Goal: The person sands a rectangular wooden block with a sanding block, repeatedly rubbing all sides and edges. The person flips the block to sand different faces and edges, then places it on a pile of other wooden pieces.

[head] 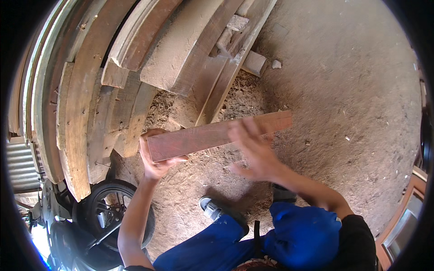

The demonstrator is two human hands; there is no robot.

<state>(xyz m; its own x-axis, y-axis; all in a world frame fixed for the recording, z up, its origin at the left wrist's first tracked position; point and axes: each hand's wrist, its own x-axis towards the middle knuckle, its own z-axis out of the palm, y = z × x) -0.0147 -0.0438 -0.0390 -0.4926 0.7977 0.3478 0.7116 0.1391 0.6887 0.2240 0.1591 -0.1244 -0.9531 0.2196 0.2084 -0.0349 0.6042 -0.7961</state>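
A reddish-brown wooden board (193, 139) is held up in front of me, slanting a little upward to the right. My left hand (156, 164) grips its left end from beneath, with the thumb along the lower edge and the fingers behind it. My right hand (252, 152), somewhat blurred, lies over the right part of the board with its fingers spread on or just above the face. Whether it touches the wood I cannot tell.
Stacked timber planks (78, 111) fill the upper left, some with nails sticking out. Below them stands a motorcycle wheel (112, 210). Wood offcuts (254, 62) and shavings lie on the dirt floor (339, 101). A wooden frame with glass (403, 223) is at lower right.
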